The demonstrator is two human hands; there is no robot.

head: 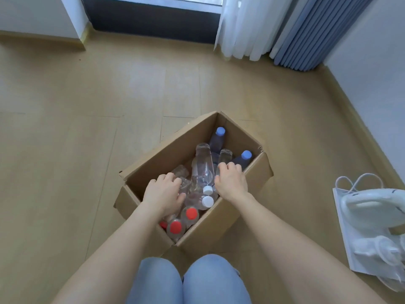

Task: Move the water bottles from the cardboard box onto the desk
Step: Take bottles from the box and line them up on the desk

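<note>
An open cardboard box [221,224] stands on the floor in front of my knees. Inside lie several clear water bottles: two with blue caps [220,131] at the far end, two with white caps [207,201] in the middle, and some with red caps [191,213] at the near end. My left hand [163,193] reaches into the box's left side, its fingers curled around a clear bottle [183,187]. Inside on the right, my right hand [231,182] closes over another clear bottle [225,155]. No desk is in view.
The box sits on a light wooden floor [109,95]. A white paper bag [350,238] with white items on it lies at the right. White and blue curtains [285,29] hang at the back right, next to a dark window base. A wall runs along the right.
</note>
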